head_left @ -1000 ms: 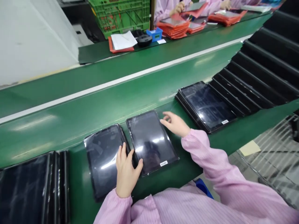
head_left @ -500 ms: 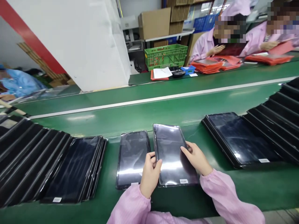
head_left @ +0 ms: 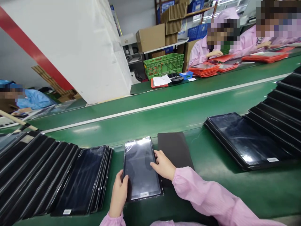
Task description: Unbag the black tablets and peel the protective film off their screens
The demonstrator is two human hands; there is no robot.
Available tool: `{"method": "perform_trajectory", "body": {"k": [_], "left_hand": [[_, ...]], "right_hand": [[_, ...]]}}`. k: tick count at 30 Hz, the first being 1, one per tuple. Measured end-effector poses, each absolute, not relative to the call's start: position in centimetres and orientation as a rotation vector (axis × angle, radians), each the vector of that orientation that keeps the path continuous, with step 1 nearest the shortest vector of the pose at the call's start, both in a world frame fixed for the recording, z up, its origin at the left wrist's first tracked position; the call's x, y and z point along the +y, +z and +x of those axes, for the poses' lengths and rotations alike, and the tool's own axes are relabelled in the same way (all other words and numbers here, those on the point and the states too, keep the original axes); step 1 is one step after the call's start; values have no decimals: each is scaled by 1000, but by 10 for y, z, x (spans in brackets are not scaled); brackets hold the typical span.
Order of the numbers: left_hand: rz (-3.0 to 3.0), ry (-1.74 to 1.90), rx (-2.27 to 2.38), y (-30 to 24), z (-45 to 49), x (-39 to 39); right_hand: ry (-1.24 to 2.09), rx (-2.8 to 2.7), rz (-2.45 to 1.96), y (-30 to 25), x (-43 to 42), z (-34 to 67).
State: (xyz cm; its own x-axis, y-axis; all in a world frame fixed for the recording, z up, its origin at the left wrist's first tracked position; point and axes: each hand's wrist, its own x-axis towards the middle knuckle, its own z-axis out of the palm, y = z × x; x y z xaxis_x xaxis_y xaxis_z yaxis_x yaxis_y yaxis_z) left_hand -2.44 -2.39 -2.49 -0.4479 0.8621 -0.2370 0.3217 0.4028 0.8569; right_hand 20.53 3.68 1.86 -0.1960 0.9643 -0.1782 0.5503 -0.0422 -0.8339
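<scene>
- Green bench [head_left: 223, 194] runs before us, with a pale pillar [head_left: 70, 47] and a green crate [head_left: 164, 64] beyond it.
- Our left hand [head_left: 119, 194] grips the tablet [head_left: 141, 169] by its left edge, thumb on the screen; our right hand [head_left: 164, 164] pinches its right edge.
- Half a second ago we held a tablet farther right, beside another on its left; now the one in our hands is in that left-hand spot.
- Where we held it then, a dull dark panel [head_left: 175, 146] now shows, partly behind our right forearm.
- Leaning rows of tablets flank us both then and now.
</scene>
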Motion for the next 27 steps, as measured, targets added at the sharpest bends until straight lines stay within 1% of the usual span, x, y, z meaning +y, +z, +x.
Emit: {"method": "perform_trajectory", "body": {"k": [5, 13, 15, 17, 19, 23, 25, 27], "left_hand": [[1002, 1025, 1926, -27, -26, -22], [609, 1141, 1774, 16, -23, -12], [559, 1056, 1695, 24, -21, -7], [599, 940, 1611, 30, -18, -2], [669, 901, 1569, 34, -16, 0], [758, 1048, 1529, 41, -9, 0], [828, 1176, 1523, 44, -2, 6], [975, 1314, 1523, 44, 10, 19]], "right_hand": [[1124, -1868, -1673, 23, 32, 199], [1175, -1868, -1706, 26, 33, 197], [1192, -1838, -1685, 25, 34, 198], [1197, -1792, -1664, 23, 33, 199], [1196, -1726, -1630, 21, 31, 200], [1154, -1526, -1519, 20, 25, 205], [1112, -1421, -1457, 25, 25, 212], [1053, -1309, -1305, 32, 33, 223]]}}
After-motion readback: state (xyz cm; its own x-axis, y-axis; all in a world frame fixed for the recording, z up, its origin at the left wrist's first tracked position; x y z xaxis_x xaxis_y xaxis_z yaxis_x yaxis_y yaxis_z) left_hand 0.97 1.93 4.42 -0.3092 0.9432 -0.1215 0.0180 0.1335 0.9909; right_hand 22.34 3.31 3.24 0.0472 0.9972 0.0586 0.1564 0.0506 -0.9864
